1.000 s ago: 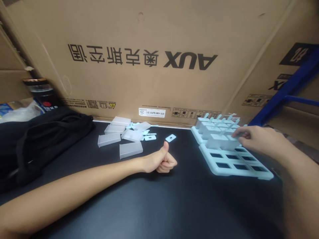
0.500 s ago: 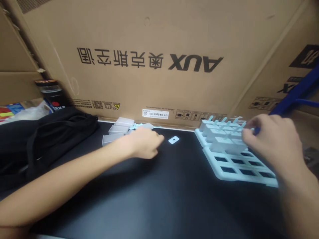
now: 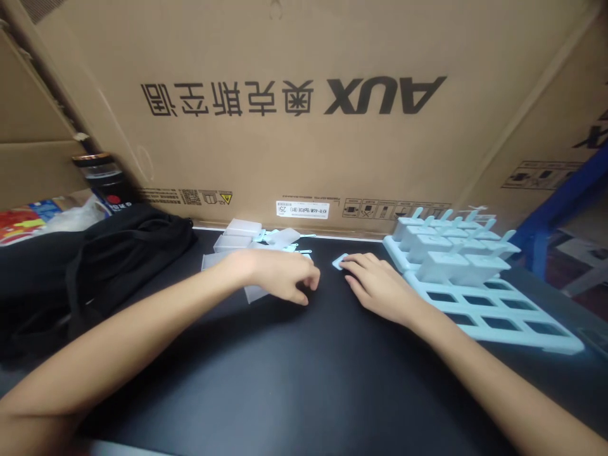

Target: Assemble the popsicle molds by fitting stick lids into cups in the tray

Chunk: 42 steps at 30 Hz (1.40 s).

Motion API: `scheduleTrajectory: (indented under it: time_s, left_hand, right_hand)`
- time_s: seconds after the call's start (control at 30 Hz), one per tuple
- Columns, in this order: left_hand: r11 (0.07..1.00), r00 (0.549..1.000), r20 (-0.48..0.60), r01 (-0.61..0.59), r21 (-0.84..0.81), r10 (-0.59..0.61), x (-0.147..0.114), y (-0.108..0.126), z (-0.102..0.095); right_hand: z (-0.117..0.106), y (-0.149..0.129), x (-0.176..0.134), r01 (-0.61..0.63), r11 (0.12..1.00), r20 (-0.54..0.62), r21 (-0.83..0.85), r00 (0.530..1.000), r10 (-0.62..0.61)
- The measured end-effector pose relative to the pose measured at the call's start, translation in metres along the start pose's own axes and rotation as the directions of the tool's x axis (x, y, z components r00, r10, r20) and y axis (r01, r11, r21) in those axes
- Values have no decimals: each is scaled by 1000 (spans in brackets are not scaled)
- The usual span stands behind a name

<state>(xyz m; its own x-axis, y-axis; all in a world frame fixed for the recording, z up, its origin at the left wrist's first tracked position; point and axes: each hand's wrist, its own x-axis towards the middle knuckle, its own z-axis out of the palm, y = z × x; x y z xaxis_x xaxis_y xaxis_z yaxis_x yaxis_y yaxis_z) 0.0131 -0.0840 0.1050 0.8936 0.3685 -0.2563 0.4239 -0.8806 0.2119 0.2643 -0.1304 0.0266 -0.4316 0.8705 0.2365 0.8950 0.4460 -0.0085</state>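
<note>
My right hand (image 3: 382, 288) reaches in from the right, its fingertips closed on the near edge of a small light-blue lid with a slot (image 3: 339, 261) on the black tabletop. My left hand (image 3: 287, 275) hovers beside a group of translucent ice pop moulds (image 3: 232, 242), its fingers curled. Part of a clear mould (image 3: 255, 293) shows below that palm; whether the fingers grip it is hidden. Several light-blue sticks (image 3: 304, 251) lie just behind the left hand. At the right, a light-blue ice pop rack (image 3: 503, 323) carries several filled-in moulds (image 3: 444, 266) with upright stick handles.
A large cardboard box (image 3: 294, 158) stands along the back edge. Black cloth (image 3: 118, 266) lies at the left, with a dark jar (image 3: 107, 180) and a plastic bag (image 3: 71, 215) behind it. A blue metal frame (image 3: 546, 228) rises at the far right.
My right hand has moved left from the rack to the small lid and taken hold of it. My left hand has shifted slightly right, its curled fingers loosening. The view has turned slightly.
</note>
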Motion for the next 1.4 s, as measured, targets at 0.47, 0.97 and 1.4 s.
scheduleTrajectory:
  time_s: [0.47,0.97,1.4]
  left_hand:
    - [998,993,-98,64,-27,-66,8,11,18]
    - [961,962,-246,52,-273,-122,29,6,42]
    - [79,637,-459,-531,-844,-620,58,-5,67]
  right_hand:
    - [-12,-1,-3,-29,993,8,115,1000,28]
    - [-17,13,-3,-140,960,15,243,990,141]
    - [-22,-1,0,-124,328,10,937,944,330]
